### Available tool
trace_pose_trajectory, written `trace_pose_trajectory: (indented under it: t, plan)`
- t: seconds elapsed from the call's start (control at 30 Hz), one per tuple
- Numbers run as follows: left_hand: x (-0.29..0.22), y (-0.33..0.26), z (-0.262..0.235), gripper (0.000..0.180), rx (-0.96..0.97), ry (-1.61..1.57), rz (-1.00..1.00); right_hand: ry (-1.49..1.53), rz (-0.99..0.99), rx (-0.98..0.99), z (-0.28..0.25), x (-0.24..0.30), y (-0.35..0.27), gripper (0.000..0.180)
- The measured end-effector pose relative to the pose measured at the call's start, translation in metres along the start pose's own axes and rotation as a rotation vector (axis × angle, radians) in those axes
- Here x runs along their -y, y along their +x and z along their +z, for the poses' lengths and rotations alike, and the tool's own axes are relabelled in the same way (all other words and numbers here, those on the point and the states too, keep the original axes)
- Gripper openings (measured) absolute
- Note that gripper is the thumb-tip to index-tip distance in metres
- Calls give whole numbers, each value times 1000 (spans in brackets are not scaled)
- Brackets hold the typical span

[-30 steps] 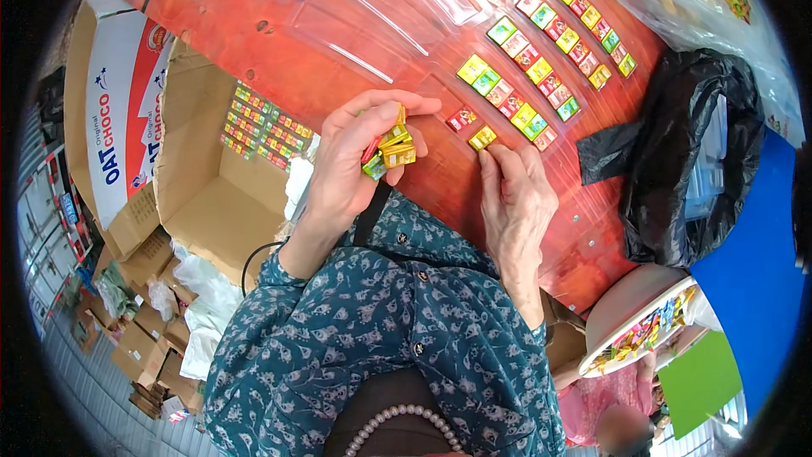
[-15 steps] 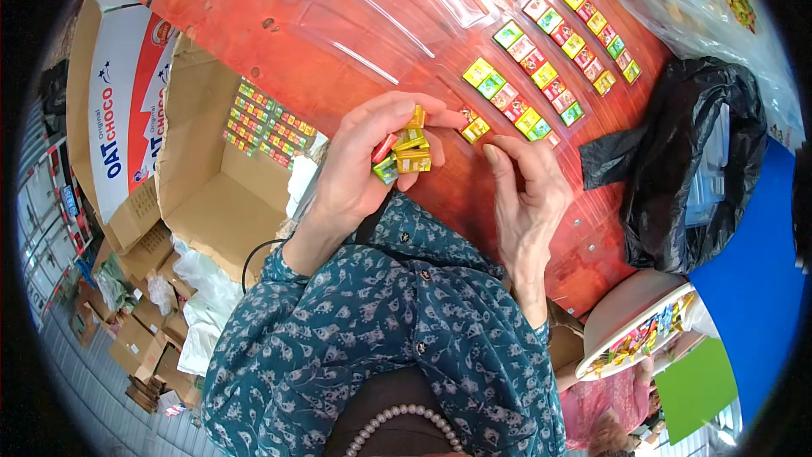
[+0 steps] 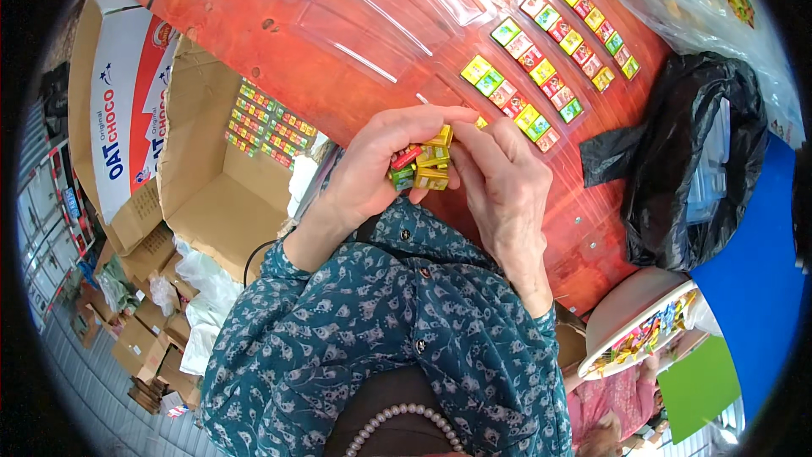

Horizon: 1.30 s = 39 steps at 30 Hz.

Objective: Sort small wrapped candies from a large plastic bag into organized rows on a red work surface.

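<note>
My left hand [image 3: 359,161] cups a small handful of block-shaped wrapped candies [image 3: 433,167], mostly yellow with a red and a green one. Against the side of that handful, my right hand [image 3: 507,182] is closed, its fingertips bent together by the yellow candies. Whatever lies between those fingertips is hidden. Just beyond the hands is a clear plastic tray [image 3: 510,101] with rows of yellow, green and red candies in its long slots. A bit of yellow candy shows past the right fingers, in the slot nearest me.
Clear trays [image 3: 372,21] lie farther back on the red table [image 3: 279,76]. An open cardboard box [image 3: 199,178] at the left holds filled trays. To the right are a black plastic bag [image 3: 660,169] and a tub [image 3: 626,322] of wrapped candies. Another person's pink sleeve [image 3: 605,406] appears lower right.
My right hand has moved left from the tray's near slot to the candies in my left hand, its fingers drawing together. The left hand has shifted slightly right with its handful.
</note>
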<state>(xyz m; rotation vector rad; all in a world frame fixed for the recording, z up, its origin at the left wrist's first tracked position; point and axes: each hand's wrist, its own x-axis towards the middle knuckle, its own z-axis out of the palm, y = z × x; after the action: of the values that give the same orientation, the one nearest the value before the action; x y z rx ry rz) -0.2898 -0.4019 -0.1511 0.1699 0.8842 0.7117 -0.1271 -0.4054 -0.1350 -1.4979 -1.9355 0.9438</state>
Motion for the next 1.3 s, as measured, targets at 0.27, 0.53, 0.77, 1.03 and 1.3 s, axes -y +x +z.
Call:
trace_pose_trajectory:
  t: [0.27,0.53,0.77,1.03,1.3]
  plan:
    - [9,6,-18,34,-17,-12,8,161,381,-83,-29,-26,-13,9]
    - [-1,3,-7,34,-134,176,231,-154,217,53,-18,-29,-14,8]
    - [5,5,-3,30,-133,191,279,-248,194,26,-9,-16,-7,8]
    - [4,5,-6,32,-130,222,249,-276,188,54,-13,-16,-9,4]
    - [2,5,-8,32,-161,216,285,-338,178,85,-6,-13,6,9]
